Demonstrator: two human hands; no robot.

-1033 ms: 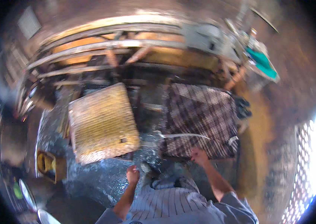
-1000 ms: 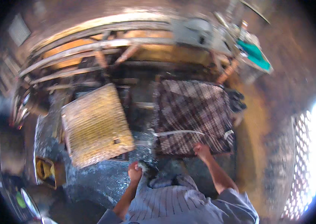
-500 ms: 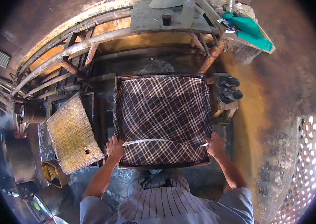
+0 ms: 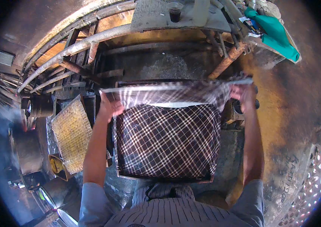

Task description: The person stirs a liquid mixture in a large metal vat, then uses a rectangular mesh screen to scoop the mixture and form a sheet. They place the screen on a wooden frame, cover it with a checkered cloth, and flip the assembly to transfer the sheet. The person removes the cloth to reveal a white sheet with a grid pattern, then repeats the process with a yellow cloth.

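Observation:
A dark brown and white plaid cloth [image 4: 168,140] lies over a rectangular wooden frame [image 4: 117,174] in front of me. Its far part is lifted and blurred by motion, stretched between my two hands. At the far left corner my left hand [image 4: 109,106] grips the pale edge of the cloth. My right hand [image 4: 243,96] holds the same edge at the far right, fingers partly covered by fabric. Below the raised part shows a white strip [image 4: 175,104], lying across the cloth on the frame.
A yellowish woven mat [image 4: 71,130] leans left of the frame, above a yellow-brown box [image 4: 59,168]. Beyond stands a bench [image 4: 149,19] with a cup of dark liquid [image 4: 174,13]. Dark sandals [image 4: 238,106] lie on a stool at right. Green cloth [image 4: 276,32] sits far right.
Both hands have moved from the near part of the frame to its far side, carrying the cloth's edge up and away. The hands are also farther apart.

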